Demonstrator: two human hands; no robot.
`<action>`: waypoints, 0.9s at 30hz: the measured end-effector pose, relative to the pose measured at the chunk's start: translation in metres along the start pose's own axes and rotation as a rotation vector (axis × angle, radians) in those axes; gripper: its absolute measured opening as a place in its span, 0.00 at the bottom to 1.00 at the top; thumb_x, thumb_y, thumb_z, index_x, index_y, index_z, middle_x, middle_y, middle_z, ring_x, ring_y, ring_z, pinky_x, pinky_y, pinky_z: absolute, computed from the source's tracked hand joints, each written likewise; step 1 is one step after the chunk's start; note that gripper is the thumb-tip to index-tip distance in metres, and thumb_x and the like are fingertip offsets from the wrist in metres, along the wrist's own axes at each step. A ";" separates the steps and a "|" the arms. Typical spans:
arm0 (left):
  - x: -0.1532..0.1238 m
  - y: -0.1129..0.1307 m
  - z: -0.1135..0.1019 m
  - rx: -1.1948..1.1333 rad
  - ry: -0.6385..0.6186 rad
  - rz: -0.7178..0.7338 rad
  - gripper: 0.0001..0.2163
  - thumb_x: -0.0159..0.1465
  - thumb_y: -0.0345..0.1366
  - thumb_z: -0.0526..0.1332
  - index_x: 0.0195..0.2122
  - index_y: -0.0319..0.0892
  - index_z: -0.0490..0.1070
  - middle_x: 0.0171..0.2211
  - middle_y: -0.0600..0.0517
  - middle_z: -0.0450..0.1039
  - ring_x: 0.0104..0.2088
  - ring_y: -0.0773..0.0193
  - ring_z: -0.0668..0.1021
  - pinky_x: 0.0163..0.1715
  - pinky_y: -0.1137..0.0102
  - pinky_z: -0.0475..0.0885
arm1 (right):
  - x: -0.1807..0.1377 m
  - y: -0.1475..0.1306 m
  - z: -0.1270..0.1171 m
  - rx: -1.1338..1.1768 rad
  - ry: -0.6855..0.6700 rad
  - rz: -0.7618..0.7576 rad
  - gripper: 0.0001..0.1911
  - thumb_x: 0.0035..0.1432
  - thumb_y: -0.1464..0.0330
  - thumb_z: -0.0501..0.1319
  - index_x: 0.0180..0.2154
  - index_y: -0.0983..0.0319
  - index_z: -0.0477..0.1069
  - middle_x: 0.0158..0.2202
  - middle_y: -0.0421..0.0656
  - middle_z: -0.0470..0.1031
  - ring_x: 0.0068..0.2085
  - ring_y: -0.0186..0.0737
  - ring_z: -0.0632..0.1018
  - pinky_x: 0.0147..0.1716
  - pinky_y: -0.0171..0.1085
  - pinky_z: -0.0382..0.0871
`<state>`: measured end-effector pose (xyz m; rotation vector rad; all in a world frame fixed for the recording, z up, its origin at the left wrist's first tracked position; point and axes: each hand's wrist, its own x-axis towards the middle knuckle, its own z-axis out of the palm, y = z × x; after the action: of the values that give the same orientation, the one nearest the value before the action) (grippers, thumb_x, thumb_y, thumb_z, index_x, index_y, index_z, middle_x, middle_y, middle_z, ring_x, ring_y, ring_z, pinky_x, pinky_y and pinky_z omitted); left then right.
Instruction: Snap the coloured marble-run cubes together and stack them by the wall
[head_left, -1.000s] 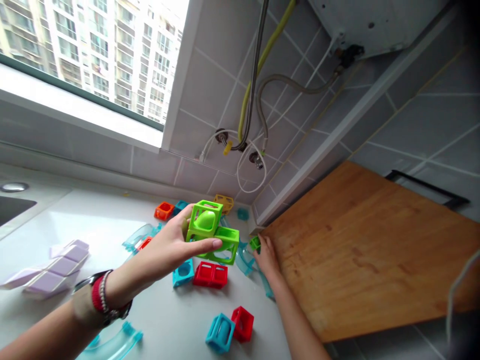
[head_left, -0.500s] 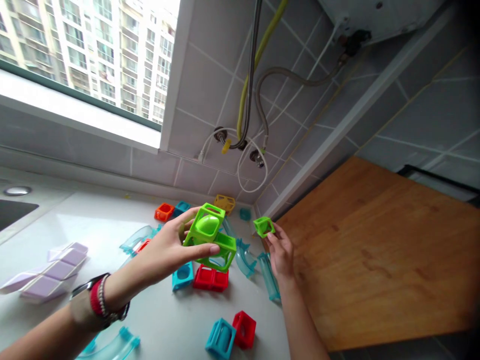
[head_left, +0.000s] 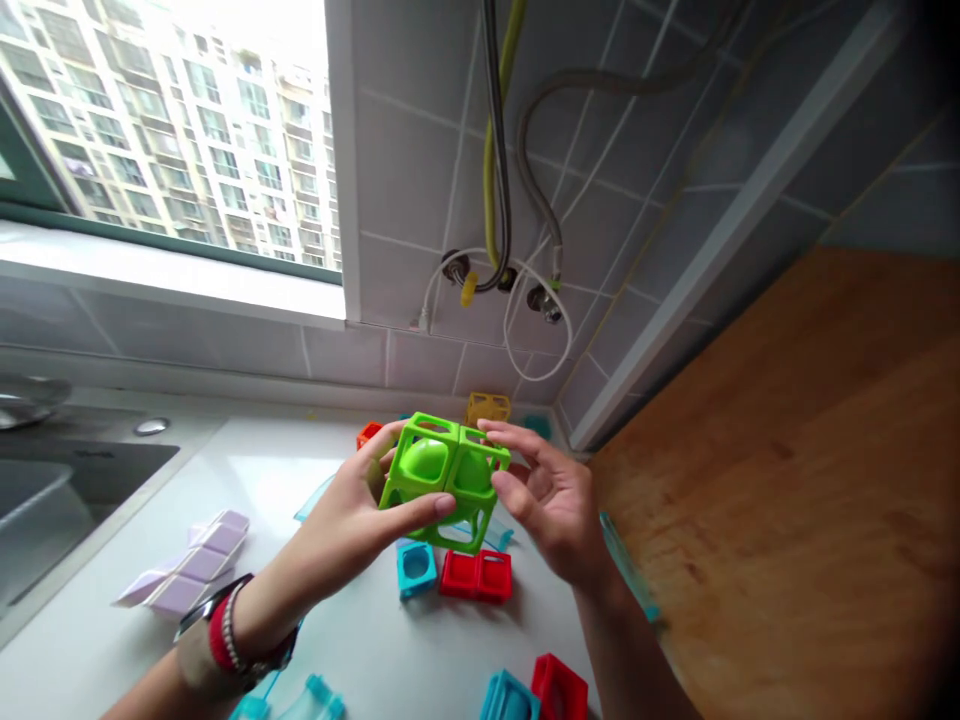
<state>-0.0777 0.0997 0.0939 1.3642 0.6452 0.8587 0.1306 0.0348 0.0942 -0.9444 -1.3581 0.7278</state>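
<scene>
My left hand (head_left: 352,515) grips a cluster of joined bright green open-frame cubes (head_left: 442,480), held above the white counter (head_left: 225,470). My right hand (head_left: 547,500) presses a further green cube (head_left: 480,465) against the cluster's right side, fingers wrapped over its top and front. Below the cluster lie a pair of joined red cubes (head_left: 476,575) and a teal cube (head_left: 416,567). A yellow cube (head_left: 487,408) and an orange cube (head_left: 367,433) sit farther back near the wall.
A wooden board (head_left: 787,480) leans at the right. Lilac blocks (head_left: 187,575) lie on the left, a sink (head_left: 67,480) beyond them. Clear teal track pieces (head_left: 311,700) and more red and teal cubes (head_left: 536,692) lie near the front. Hoses (head_left: 525,160) hang on the tiled wall.
My right hand picked a small green cube off the counter beside the board, lifted it and brought it left against the green cluster. The view shifted right and closer.
</scene>
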 end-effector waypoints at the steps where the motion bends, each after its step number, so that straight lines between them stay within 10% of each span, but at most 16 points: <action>1: 0.000 -0.001 0.001 0.012 0.002 -0.006 0.32 0.56 0.38 0.77 0.60 0.46 0.67 0.53 0.44 0.81 0.49 0.46 0.84 0.44 0.63 0.84 | -0.001 0.002 -0.001 0.002 -0.009 0.014 0.15 0.63 0.66 0.68 0.52 0.54 0.78 0.61 0.46 0.75 0.62 0.50 0.76 0.55 0.49 0.77; 13: -0.001 -0.004 0.003 -0.003 0.068 -0.033 0.30 0.61 0.38 0.75 0.62 0.46 0.67 0.56 0.46 0.79 0.52 0.48 0.83 0.47 0.67 0.83 | 0.004 0.014 -0.007 0.220 -0.043 0.220 0.24 0.58 0.63 0.74 0.56 0.55 0.76 0.49 0.45 0.83 0.51 0.45 0.83 0.52 0.46 0.81; 27: -0.006 0.004 0.002 0.073 0.081 0.040 0.31 0.56 0.34 0.78 0.58 0.49 0.67 0.52 0.50 0.81 0.48 0.53 0.85 0.44 0.71 0.83 | -0.005 0.006 -0.007 0.202 -0.074 0.154 0.26 0.59 0.65 0.74 0.58 0.52 0.76 0.59 0.45 0.77 0.55 0.49 0.81 0.58 0.51 0.78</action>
<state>-0.0803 0.0939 0.0978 1.4173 0.7193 0.9343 0.1372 0.0324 0.0869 -0.8736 -1.2585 1.0069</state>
